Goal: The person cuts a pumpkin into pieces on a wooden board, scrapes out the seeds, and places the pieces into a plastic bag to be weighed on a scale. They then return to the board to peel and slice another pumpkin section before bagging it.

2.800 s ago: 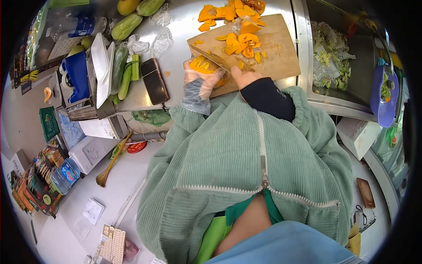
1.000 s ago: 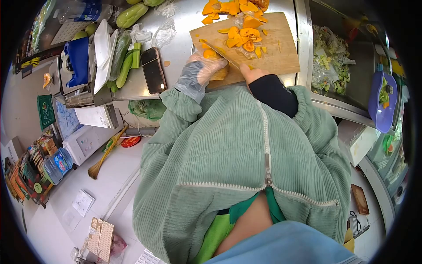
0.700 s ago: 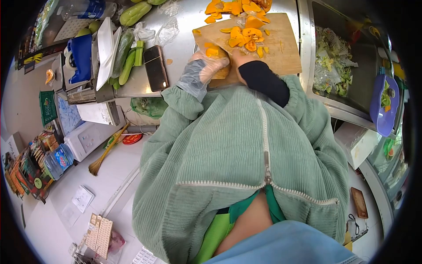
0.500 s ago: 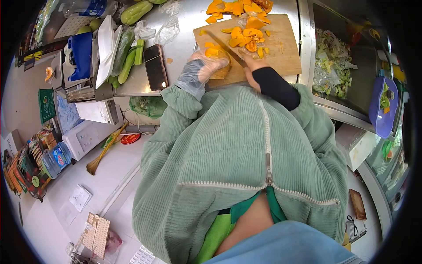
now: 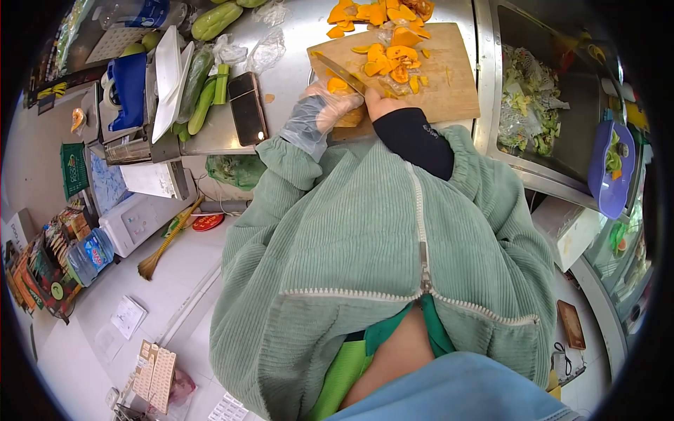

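My left hand (image 5: 330, 107), in a clear plastic glove, is closed around a chunk of pumpkin (image 5: 350, 119) at the near left of the wooden cutting board (image 5: 451, 88). Fingers wrapped round its handle, my right hand (image 5: 382, 105) grips a knife (image 5: 341, 71). The blade slants up to the left, over the pumpkin chunk and close to my gloved fingers. Cut orange pumpkin pieces (image 5: 385, 62) lie on the board beyond my right hand, and more pumpkin slices (image 5: 365, 12) are heaped past its far edge.
Left on the metal counter are a phone (image 5: 247, 109), green vegetables (image 5: 202, 105), white trays (image 5: 168, 77), a blue tape dispenser (image 5: 128, 95) and crumpled plastic (image 5: 268, 50). To the right, a sink (image 5: 519, 168) holds vegetable scraps, with a purple basket (image 5: 609, 189) at its edge.
My right hand has moved left and nearer my gloved hand. The knife has shifted left with it, its blade now lying across the pumpkin chunk. My left hand stays almost in place.
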Available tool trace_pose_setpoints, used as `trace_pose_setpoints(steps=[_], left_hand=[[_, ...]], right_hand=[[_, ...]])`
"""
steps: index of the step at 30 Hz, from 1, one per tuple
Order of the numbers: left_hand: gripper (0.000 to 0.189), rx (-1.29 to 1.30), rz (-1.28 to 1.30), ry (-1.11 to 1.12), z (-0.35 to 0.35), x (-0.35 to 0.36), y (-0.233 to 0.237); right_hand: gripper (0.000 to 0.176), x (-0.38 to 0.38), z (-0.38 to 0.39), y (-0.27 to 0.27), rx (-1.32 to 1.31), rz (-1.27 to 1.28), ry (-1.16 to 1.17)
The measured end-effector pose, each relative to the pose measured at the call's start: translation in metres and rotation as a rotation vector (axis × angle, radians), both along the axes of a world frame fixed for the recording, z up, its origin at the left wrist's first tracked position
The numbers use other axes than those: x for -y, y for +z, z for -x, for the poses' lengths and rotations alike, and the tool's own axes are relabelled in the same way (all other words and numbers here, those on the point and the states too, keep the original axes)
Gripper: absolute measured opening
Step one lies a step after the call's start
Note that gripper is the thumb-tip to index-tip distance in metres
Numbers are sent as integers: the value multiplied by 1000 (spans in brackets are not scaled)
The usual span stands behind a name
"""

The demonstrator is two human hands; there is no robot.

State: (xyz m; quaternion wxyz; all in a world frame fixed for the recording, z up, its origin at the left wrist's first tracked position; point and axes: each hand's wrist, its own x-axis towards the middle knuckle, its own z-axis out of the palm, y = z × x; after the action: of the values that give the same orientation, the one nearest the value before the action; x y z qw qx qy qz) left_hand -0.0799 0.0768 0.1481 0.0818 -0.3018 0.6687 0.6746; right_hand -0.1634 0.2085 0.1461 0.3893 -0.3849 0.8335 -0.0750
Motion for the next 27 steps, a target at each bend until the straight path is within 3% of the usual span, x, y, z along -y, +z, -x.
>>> trace_pose_setpoints(steps=[8,10,13,19,27], left_hand=[[49,-31,-28,52,-6,0,-18],[43,-48,19,77,-10,-1,-27],[43,-108,-106,144,-16,-4,-30],[42,-127,-129,254,-13,-18,-22],[49,-127,-151,320,-10,-23,-23]], right_hand=[[21,0,9,-32,-43,111,-42],[22,-16,14,-47,-70,385,-107],[20,-36,10,-32,-64,423,-40],[20,-50,-6,7,-37,31,53],[16,-34,-5,1,-30,53,52]])
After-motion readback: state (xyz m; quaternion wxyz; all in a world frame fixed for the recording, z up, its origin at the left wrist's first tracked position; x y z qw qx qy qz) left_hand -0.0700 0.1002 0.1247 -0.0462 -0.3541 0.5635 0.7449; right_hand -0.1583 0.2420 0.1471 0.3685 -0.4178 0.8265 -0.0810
